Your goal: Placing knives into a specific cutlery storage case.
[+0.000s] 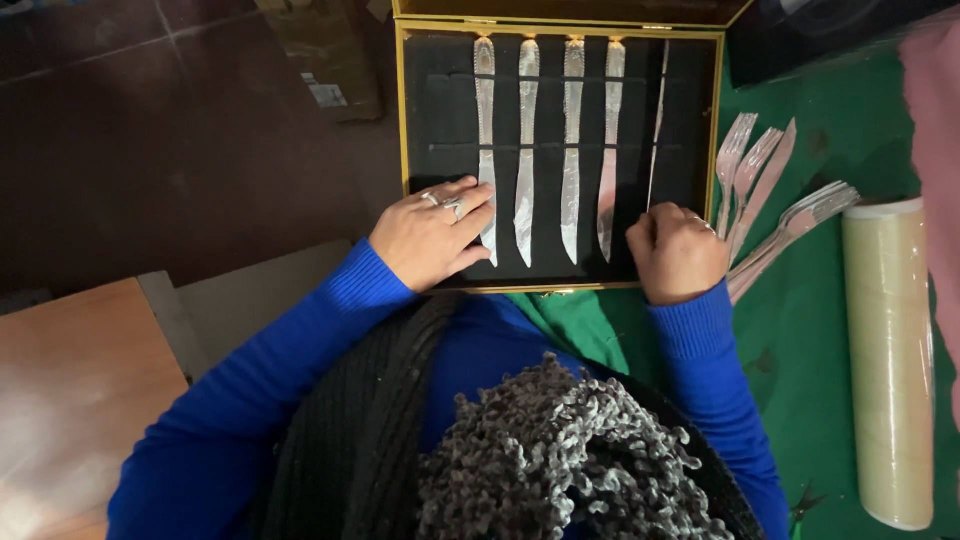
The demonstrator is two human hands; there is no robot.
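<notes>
From the head camera we see an open gold-edged case with black lining [440, 110] on the green cloth [830, 330], four silver knives [527, 150] strapped in a row. Our left hand [430, 240] lies flat, fingers loosely spread, touching the leftmost knife's blade. Our right hand [678, 252] is curled narrow, pinching a thin fifth silver knife [658, 120]. Wrapped silver forks [760, 190] and a pale roll of clear film [890, 360] lie to the right; a brown cardboard box with a white label [325, 60] sits on the floor.
</notes>
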